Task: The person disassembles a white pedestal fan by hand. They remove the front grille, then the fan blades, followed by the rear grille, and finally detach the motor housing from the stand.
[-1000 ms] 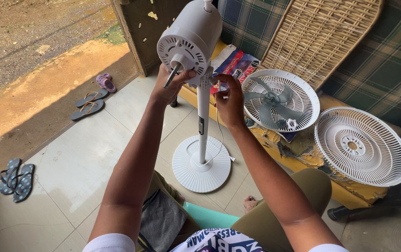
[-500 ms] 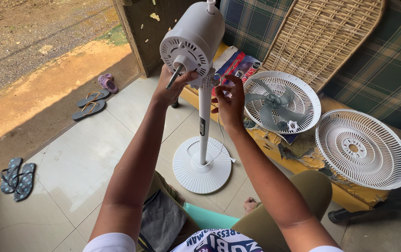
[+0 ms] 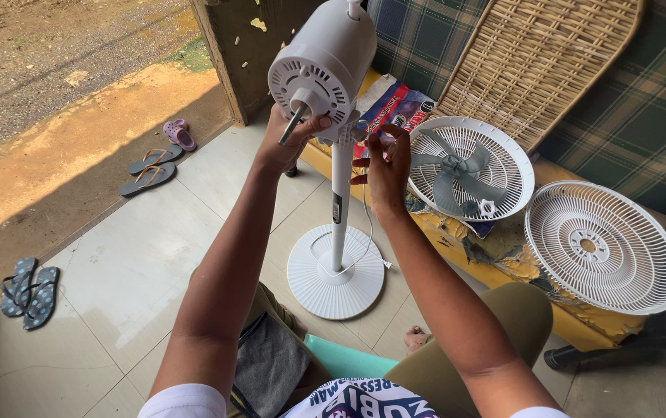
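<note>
Under the motor head (image 3: 319,66), left hand (image 3: 286,147) gripping to steady it, right hand (image 3: 383,174) pinching something small beside the pole (image 3: 338,201).

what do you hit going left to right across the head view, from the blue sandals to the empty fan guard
blue sandals → grey flip-flops → left hand → fan pole → right hand → guard holding the blades → empty fan guard

A white pedestal fan (image 3: 325,70) on a white round base (image 3: 335,272) stands on pale cream floor tiles (image 3: 139,263). Two white grilles (image 3: 604,244) — one holding a grey-blue blade (image 3: 457,174) — lie on a worn yellow bench (image 3: 503,259). Behind: green plaid cloth (image 3: 643,108), a tan woven mat (image 3: 534,54), a purple sandal (image 3: 178,135) — and blue dotted flip-flops (image 3: 27,294).
</note>
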